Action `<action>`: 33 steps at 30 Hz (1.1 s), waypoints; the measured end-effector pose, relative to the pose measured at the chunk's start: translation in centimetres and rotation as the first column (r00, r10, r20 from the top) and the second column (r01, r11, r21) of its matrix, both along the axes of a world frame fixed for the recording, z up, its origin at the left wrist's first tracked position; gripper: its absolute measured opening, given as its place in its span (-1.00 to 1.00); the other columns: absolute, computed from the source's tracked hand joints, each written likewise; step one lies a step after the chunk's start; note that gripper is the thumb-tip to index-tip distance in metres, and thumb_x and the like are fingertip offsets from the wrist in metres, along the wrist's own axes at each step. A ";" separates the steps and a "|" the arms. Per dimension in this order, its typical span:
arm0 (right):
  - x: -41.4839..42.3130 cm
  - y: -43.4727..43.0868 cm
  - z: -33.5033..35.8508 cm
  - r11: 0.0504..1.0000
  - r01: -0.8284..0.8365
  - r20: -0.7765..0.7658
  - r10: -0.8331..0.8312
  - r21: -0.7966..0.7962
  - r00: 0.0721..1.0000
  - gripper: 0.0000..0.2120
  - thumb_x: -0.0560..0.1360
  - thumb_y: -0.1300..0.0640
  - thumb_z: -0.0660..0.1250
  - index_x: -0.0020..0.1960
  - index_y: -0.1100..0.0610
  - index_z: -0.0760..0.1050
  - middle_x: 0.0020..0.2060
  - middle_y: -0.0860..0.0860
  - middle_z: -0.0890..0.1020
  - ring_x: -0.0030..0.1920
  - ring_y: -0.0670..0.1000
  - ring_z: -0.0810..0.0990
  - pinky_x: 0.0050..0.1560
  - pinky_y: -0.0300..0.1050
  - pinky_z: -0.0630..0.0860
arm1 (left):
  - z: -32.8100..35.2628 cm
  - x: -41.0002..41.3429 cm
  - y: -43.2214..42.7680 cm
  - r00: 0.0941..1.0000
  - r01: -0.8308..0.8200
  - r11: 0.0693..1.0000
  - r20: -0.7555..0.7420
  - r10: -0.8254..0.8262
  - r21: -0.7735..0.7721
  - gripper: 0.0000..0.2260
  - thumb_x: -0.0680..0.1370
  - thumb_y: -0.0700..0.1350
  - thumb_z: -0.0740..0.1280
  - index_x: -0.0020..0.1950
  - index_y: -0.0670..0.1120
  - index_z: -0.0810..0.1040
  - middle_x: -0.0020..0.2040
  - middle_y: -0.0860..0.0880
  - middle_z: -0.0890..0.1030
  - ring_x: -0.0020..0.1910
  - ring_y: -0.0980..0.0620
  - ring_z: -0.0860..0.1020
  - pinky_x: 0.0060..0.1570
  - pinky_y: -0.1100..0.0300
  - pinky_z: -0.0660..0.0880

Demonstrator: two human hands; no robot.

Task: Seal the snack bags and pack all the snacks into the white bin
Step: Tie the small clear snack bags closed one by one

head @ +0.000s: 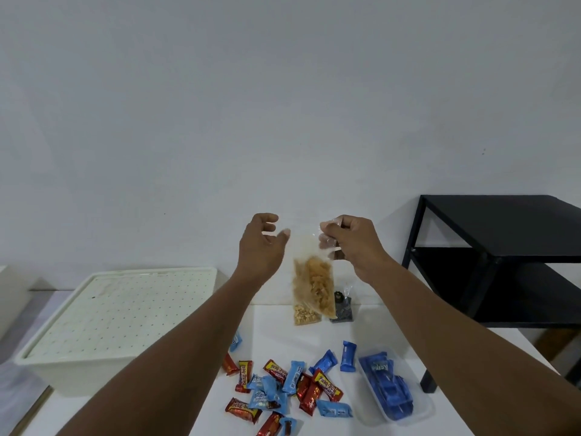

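above table (pixel 342 328), right hand (pixel 352 239) pinches chip bag (pixel 312 286) top; left hand (pixel 262 243) beside.

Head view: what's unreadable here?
- Seal of the clear plastic bag of orange snacks: head view, the right hand covers it.
- Inside of the white plastic bin: head view, its perforated lid covers it.
- Contents of the small dark bag: head view, too small.
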State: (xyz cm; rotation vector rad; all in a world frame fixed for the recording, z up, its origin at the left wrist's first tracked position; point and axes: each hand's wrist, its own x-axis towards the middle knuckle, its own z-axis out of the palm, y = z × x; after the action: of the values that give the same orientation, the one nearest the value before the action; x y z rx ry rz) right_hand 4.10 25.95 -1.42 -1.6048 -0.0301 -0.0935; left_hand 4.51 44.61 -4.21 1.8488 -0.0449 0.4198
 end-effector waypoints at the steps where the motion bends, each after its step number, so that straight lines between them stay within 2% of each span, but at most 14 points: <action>1: 0.0 0.1 0.0 0.999 -0.010 -0.032 0.011 0.032 0.999 -0.91 0.52 0.19 0.42 -0.13 0.19 0.56 -0.38 0.03 0.63 -0.24 0.07 0.67 -0.29 -0.07 0.54 | -0.5 -0.1 -0.2 1.000 0.014 0.999 0.005 -0.014 0.041 -0.73 0.53 -0.06 0.42 0.21 0.07 0.49 0.07 0.07 0.54 -0.07 0.11 0.59 -0.05 0.20 0.53; 4: -0.3 0.5 0.1 0.996 -0.035 -0.109 0.044 0.080 0.993 -0.94 0.53 0.23 0.39 -0.09 0.22 0.54 -0.28 0.12 0.64 -0.24 0.11 0.68 -0.27 -0.05 0.60 | -1.4 -0.8 -0.8 0.965 0.251 0.967 -0.085 -0.247 0.039 -0.67 0.48 -0.17 0.44 0.19 0.08 0.53 0.14 0.04 0.60 0.03 0.05 0.64 0.00 0.16 0.59; 7: -0.3 0.7 0.2 0.993 -0.059 -0.159 0.075 0.104 0.984 -0.90 0.54 0.22 0.40 -0.08 0.26 0.54 -0.17 0.20 0.65 -0.20 0.15 0.70 -0.14 0.03 0.68 | -1.7 -1.4 -1.7 0.881 0.441 0.897 -0.179 -0.438 -0.029 -0.59 0.44 -0.11 0.50 0.26 0.05 0.51 0.16 0.06 0.64 0.05 0.09 0.67 -0.01 0.16 0.63; 9: -0.3 0.5 0.4 0.984 -0.134 -0.187 0.154 0.116 0.970 -0.76 0.56 0.09 0.40 0.00 0.29 0.58 -0.13 0.18 0.69 -0.11 0.15 0.72 -0.04 0.04 0.66 | -1.9 -1.4 -1.9 0.898 0.411 0.911 -0.162 -0.409 -0.021 -0.62 0.42 -0.05 0.52 0.21 0.01 0.54 0.08 0.05 0.68 0.00 0.07 0.69 -0.05 0.12 0.65; 10: -0.2 0.4 0.4 0.984 -0.162 -0.196 0.175 0.079 0.965 -0.69 0.56 0.01 0.38 0.04 0.28 0.61 -0.10 0.14 0.72 -0.07 0.11 0.72 -0.03 0.03 0.62 | -2.1 -1.2 -1.9 0.919 0.366 0.930 -0.144 -0.366 -0.028 -0.70 0.45 -0.07 0.50 0.15 -0.04 0.57 0.02 0.01 0.71 -0.04 0.02 0.70 -0.06 0.05 0.67; 12: -0.1 0.0 0.5 0.992 -0.116 -0.172 0.106 -0.050 0.979 -0.69 0.57 -0.07 0.34 0.05 0.18 0.65 -0.06 0.05 0.75 -0.06 0.01 0.67 -0.04 -0.05 0.54 | -2.3 -0.9 -1.7 0.946 0.273 0.950 -0.136 -0.294 -0.153 -0.88 0.55 -0.18 0.42 0.04 -0.21 0.62 -0.08 -0.11 0.73 -0.10 -0.12 0.71 -0.14 0.02 0.67; 14: 0.3 -0.6 0.2 0.986 0.020 -0.100 -0.037 -0.166 0.994 -0.78 0.56 -0.02 0.35 0.05 0.11 0.65 -0.02 -0.02 0.70 -0.02 -0.04 0.59 -0.05 -0.15 0.44 | -2.3 -0.9 -1.4 0.948 0.223 0.930 -0.158 -0.277 -0.291 -0.89 0.59 -0.22 0.37 0.01 -0.27 0.62 -0.11 -0.17 0.73 -0.11 -0.16 0.71 -0.27 0.17 0.59; 16: 0.6 -1.4 -0.6 0.972 0.072 -0.090 -0.094 -0.225 0.991 -0.79 0.54 0.00 0.40 0.12 0.07 0.59 0.06 -0.03 0.60 0.06 -0.06 0.53 0.00 -0.16 0.42 | -2.1 -1.0 -1.0 0.940 0.222 0.916 -0.177 -0.292 -0.334 -0.89 0.60 -0.17 0.37 0.03 -0.21 0.63 -0.10 -0.14 0.74 -0.11 -0.10 0.73 -0.19 0.14 0.54; 18: 0.6 -2.0 -1.7 0.983 -0.013 -0.170 -0.019 -0.183 0.985 -0.74 0.51 -0.02 0.44 0.16 0.05 0.58 0.11 -0.01 0.61 0.12 -0.01 0.55 0.06 -0.10 0.44 | -1.9 -1.0 -0.6 0.922 0.249 0.889 -0.187 -0.339 -0.383 -0.90 0.59 -0.13 0.39 0.02 -0.15 0.63 -0.07 -0.13 0.74 -0.07 -0.10 0.73 -0.08 0.03 0.47; 21: 0.2 -1.9 -2.6 0.996 -0.086 -0.186 0.080 -0.027 0.979 -0.87 0.56 0.05 0.39 0.01 0.09 0.65 -0.02 0.00 0.72 0.03 0.02 0.65 0.04 -0.03 0.48 | -1.5 -1.1 -0.4 0.895 0.289 0.857 -0.197 -0.400 -0.425 -0.92 0.58 -0.12 0.41 -0.01 -0.13 0.63 -0.01 -0.18 0.73 -0.01 -0.14 0.71 -0.03 0.03 0.45; 24: 0.0 -1.6 -2.6 0.999 -0.045 -0.079 0.044 -0.015 0.996 -0.86 0.58 0.13 0.35 -0.09 0.13 0.65 -0.19 0.04 0.72 -0.11 0.00 0.68 0.00 -0.01 0.50 | -1.3 -1.2 -0.4 0.875 0.310 0.838 -0.210 -0.436 -0.449 -0.83 0.56 -0.07 0.43 0.04 -0.16 0.61 0.00 -0.17 0.73 0.01 -0.17 0.71 0.01 0.01 0.56; 27: -0.1 -1.4 -2.4 0.998 -0.056 -0.039 0.056 -0.001 0.998 -0.84 0.57 0.17 0.36 -0.17 0.13 0.64 -0.20 0.10 0.69 -0.16 0.03 0.67 -0.06 -0.01 0.52 | -1.2 -1.0 0.0 0.885 0.313 0.840 -0.184 -0.427 -0.444 -0.80 0.56 -0.07 0.43 0.01 -0.21 0.59 -0.05 -0.18 0.71 0.00 -0.22 0.71 0.03 -0.05 0.59; 31: -0.5 -1.3 -2.5 0.993 -0.115 -0.034 0.114 -0.026 0.993 -0.77 0.57 0.01 0.37 -0.13 0.16 0.62 -0.28 0.08 0.65 -0.20 0.03 0.63 -0.12 -0.06 0.52 | -1.3 -1.0 0.2 0.904 0.321 0.872 -0.155 -0.399 -0.369 -0.82 0.55 -0.09 0.44 -0.11 -0.20 0.59 -0.15 -0.20 0.71 -0.05 -0.19 0.69 0.12 -0.16 0.58; 33: -0.5 -1.4 -2.6 0.995 -0.098 -0.029 0.097 -0.034 0.995 -0.75 0.58 0.00 0.35 -0.16 0.15 0.60 -0.30 0.09 0.63 -0.26 0.01 0.62 -0.15 -0.07 0.49 | -1.3 -1.3 0.1 0.908 0.318 0.876 -0.149 -0.391 -0.362 -0.80 0.53 -0.06 0.46 -0.12 -0.21 0.63 -0.16 -0.22 0.71 -0.08 -0.20 0.65 0.11 -0.17 0.58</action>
State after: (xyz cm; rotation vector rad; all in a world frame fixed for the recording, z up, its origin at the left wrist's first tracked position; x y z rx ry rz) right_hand 3.62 24.57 -4.05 -1.6368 -0.0897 0.0044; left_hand 3.19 44.69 -5.49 1.4994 -0.1551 -0.0386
